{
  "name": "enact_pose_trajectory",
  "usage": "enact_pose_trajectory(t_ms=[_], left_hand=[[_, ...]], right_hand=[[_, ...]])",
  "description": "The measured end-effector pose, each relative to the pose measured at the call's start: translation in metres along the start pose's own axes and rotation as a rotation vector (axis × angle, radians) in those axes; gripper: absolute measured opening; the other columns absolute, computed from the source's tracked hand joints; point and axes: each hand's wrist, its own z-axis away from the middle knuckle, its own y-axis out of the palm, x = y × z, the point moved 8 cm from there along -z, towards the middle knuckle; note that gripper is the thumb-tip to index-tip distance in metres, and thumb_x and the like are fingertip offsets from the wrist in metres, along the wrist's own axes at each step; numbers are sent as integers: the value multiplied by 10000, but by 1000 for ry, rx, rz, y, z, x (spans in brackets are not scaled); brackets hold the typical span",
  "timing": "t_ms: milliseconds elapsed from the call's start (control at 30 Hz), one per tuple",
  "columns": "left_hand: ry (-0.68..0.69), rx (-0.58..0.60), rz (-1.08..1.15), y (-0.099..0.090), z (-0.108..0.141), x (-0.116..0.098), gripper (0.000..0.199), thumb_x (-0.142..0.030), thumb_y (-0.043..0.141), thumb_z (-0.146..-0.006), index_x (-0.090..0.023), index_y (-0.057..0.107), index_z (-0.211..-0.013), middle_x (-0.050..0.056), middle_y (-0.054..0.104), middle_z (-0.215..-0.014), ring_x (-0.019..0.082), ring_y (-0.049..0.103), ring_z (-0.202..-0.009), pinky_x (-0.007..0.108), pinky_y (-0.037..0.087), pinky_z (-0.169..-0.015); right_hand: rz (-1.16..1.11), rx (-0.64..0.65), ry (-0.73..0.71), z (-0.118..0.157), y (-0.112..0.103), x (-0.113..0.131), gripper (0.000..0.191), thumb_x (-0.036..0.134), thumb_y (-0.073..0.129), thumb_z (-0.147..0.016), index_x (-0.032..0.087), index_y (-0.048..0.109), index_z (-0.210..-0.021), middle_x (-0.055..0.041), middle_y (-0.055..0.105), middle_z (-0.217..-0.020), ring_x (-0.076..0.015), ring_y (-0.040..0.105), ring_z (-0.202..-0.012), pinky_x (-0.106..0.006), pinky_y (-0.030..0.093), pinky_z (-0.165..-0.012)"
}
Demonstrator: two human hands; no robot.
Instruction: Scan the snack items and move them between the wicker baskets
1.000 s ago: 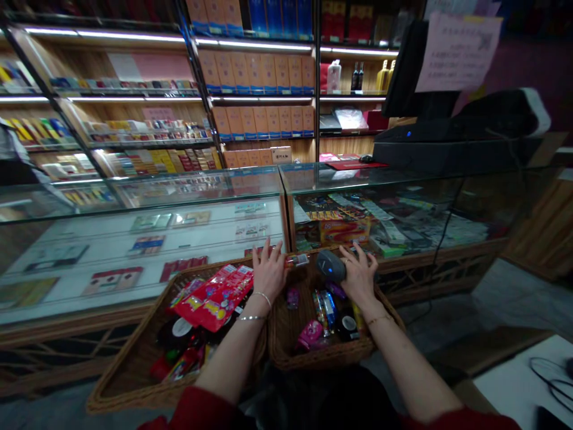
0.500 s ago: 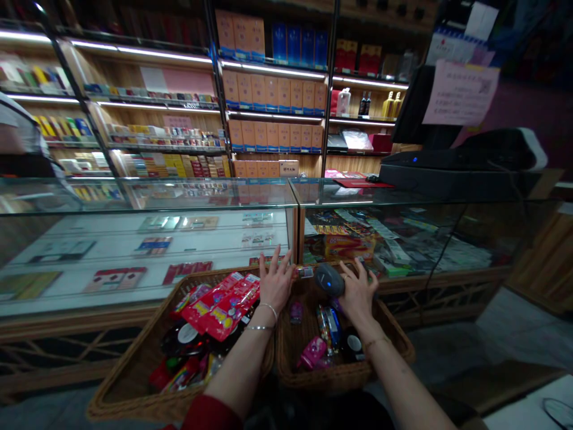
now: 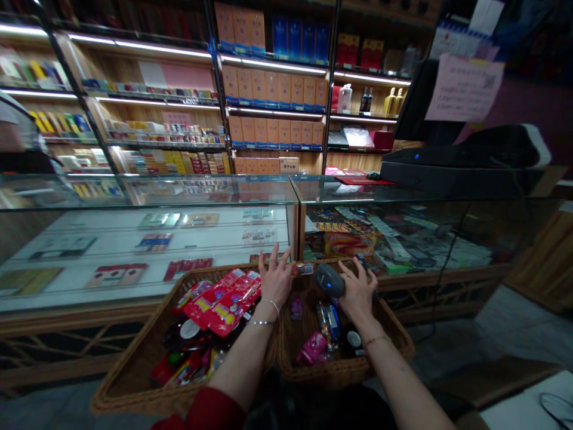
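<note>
My left hand (image 3: 276, 279) is over the inner edges of the two wicker baskets, its fingers spread forward. At its thumb side it holds a small reddish package with a pale label (image 3: 305, 269); the exact grip is partly hidden. In my right hand (image 3: 358, 289) is a dark grey barcode scanner (image 3: 329, 280) with a lit blue light, its head turned toward that package. The left basket (image 3: 120, 373) holds red candy packets (image 3: 226, 304) and other sweets. Inside the right basket (image 3: 322, 375) lie a pink bottle-like item (image 3: 312, 348), a blue packet (image 3: 332, 319) and a dark round container (image 3: 353, 341).
A glass display counter (image 3: 224, 200) runs just beyond the baskets. On its right stand a monitor with a pink paper (image 3: 465, 89) and a dark machine (image 3: 461, 164). Stocked shelves (image 3: 277, 89) line the back wall. A person (image 3: 18, 131) is at the far left.
The left hand and the small package have shifted very slightly upward in view. The scanner stays in the right hand, almost still. The view itself has moved a little.
</note>
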Motion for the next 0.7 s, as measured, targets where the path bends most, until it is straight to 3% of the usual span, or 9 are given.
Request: enact_pose_trajectory(t_ms=[700], left_hand=[[-3,-43,4,7,1,4,314,-246,494,-902,-338,689,-1130,-45,430,-1540,327,181,-1507,691,46,-1188]], right_hand=[[-84,24,14,1,2,-4,227,131,547,-729,234,688,-874,-38,690,-1261,-306,341,-1392,-570,132,-1090]])
